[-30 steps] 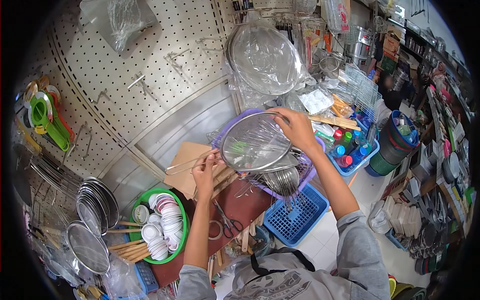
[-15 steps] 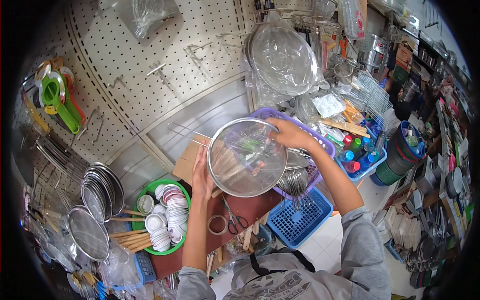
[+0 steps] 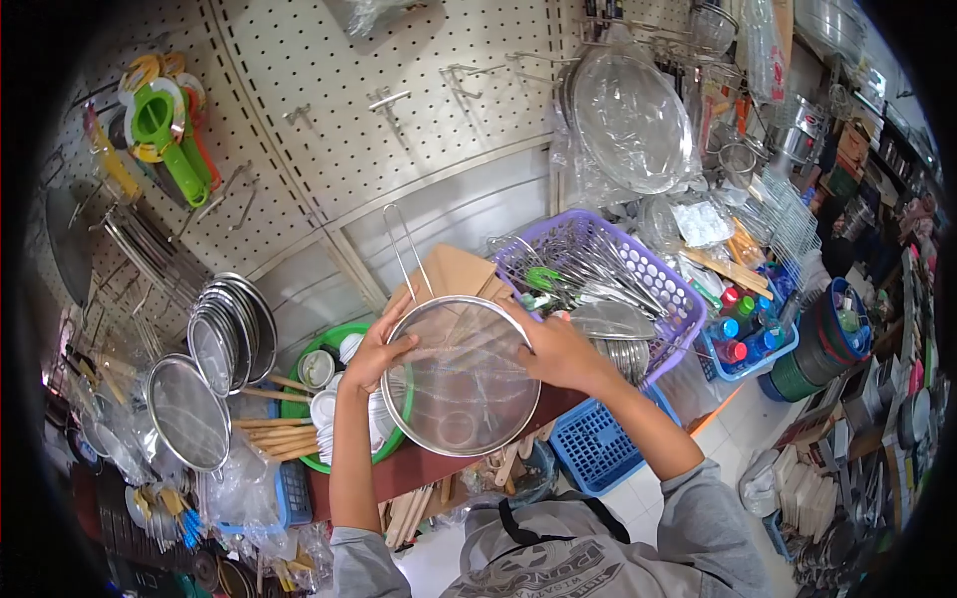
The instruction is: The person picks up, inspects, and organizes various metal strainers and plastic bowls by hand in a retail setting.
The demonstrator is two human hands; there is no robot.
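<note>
L hand (image 3: 373,357) & R hand (image 3: 566,353) on strainer (image 3: 467,387); shirt (image 3: 558,566) w/ partial "PUNC" txt.

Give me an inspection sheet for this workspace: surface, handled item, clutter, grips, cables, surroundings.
Surface: red-brown tabletop, partly hidden.
Handled item: round mesh strainer, wire handle pointing away from the person.
Clutter: green basin with white items; purple basket of metal utensils; blue basket nearer the person.
Grips: left grip and right grip on opposite sides of the strainer's rim.
Cables: nothing seen.
Surroundings: pegboard with hooks and hanging goods.
</note>
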